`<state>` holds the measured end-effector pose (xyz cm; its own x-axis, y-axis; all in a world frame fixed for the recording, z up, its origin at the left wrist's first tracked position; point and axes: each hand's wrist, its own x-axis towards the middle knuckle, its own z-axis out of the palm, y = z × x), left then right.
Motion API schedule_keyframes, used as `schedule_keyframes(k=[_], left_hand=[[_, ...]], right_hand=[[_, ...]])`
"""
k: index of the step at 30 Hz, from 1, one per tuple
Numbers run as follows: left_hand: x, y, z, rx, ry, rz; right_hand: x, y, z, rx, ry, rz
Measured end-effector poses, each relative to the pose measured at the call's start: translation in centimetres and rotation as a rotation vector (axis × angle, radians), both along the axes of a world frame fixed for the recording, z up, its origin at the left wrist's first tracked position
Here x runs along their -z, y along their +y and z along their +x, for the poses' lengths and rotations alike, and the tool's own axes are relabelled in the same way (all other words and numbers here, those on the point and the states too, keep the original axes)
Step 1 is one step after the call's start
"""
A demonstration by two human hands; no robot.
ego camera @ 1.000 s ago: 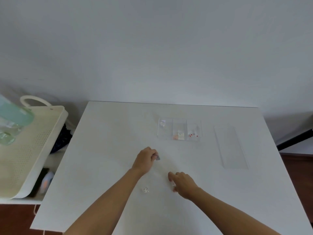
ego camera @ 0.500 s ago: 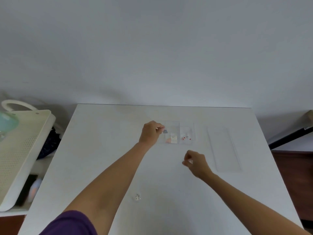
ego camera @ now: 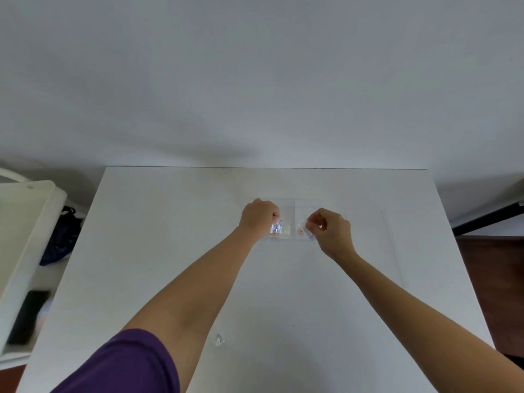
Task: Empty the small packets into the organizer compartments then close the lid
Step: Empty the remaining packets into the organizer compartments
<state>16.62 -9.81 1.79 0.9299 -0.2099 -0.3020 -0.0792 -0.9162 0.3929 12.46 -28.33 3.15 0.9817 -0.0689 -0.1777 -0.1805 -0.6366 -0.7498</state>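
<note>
The clear organizer [ego camera: 300,204] lies at the far middle of the white table [ego camera: 170,251]. My left hand [ego camera: 259,218] is over its left part, pinching a small clear packet with bluish pieces [ego camera: 277,228] that hangs from the fingertips above a compartment. My right hand [ego camera: 330,231] hovers over the organizer's right part, pinching another small clear packet [ego camera: 309,232]. Reddish bits [ego camera: 301,231] lie in the right compartment and pale pieces [ego camera: 287,229] in the middle one. The clear flat lid [ego camera: 374,239] lies on the table to the right. One more small packet [ego camera: 219,339] lies near the front, by my left arm.
A cream perforated cart shelf [ego camera: 25,228] stands left of the table, with a dark bag [ego camera: 61,236] behind it and a black object [ego camera: 27,316] lower down. The grey wall runs right behind the table's far edge. A dark floor shows at the right.
Both hands have come from the near table up to the organizer. The left carried the bluish packet over the left compartments; the right lifted its packet to the right side.
</note>
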Motion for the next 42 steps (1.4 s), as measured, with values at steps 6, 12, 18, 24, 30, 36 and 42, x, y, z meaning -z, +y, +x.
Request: schedule_keyframes(k=[6, 12, 18, 24, 30, 36, 42], left_hand=[[1.2, -0.2, 0.2, 0.143, -0.089, 0.133], [2.0, 0.2, 0.2, 0.201, -0.157, 0.219], [1.8, 1.9, -1.3, 0.161, -0.282, 0.034], [0.8, 5.2, -5.9, 0.090, -0.291, -0.128], [1.3, 9.5, -12.2, -0.039, -0.091, -0.133], [2.4, 11.3, -17.5, -0.082, 0.073, -0.113], [3.0, 11.5, -20.7, -0.054, 0.211, -0.032]], right_hand=[[0.7, 0.3, 1.4, 0.075, 0.020, 0.058], [1.6, 1.0, 2.4, 0.101, 0.023, 0.106], [2.3, 2.4, 2.7, 0.014, 0.003, 0.052], [3.3, 3.9, 2.4, -0.095, 0.010, -0.061], [4.0, 4.7, 2.1, -0.224, 0.046, -0.214], [3.7, 4.5, 0.7, -0.294, -0.053, -0.323], [3.5, 3.1, -0.9, -0.291, -0.086, -0.416]])
